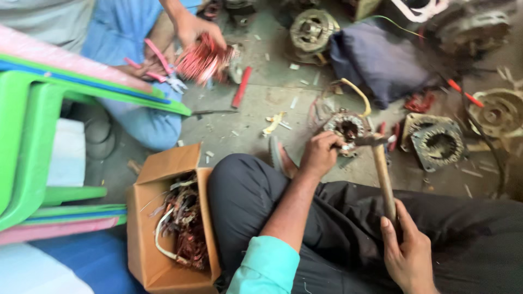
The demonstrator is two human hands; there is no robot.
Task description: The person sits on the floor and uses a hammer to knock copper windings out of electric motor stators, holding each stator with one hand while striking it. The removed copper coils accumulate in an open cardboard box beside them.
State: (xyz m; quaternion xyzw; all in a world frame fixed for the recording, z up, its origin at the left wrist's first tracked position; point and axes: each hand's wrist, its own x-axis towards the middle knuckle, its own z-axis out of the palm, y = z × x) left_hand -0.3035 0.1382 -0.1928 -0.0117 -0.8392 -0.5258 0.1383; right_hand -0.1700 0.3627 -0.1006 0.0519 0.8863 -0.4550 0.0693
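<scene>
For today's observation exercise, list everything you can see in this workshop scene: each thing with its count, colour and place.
motor stator: one, grey with copper windings, floor centre, under the left hand
hammer: one, wooden handle, head at the stator
cardboard box: one, brown, lower left, holding scrap copper wire
other motor parts: several, grey, floor right and top
dark cloth: one, navy, top centre
plastic chairs: stacked, green, left
co-worker's hand: one, top, gripping a red wire bundle
pink-handled pliers: one, on the co-worker's lap
left hand: steadying a tool against the stator
right hand: gripping the hammer handle
</scene>
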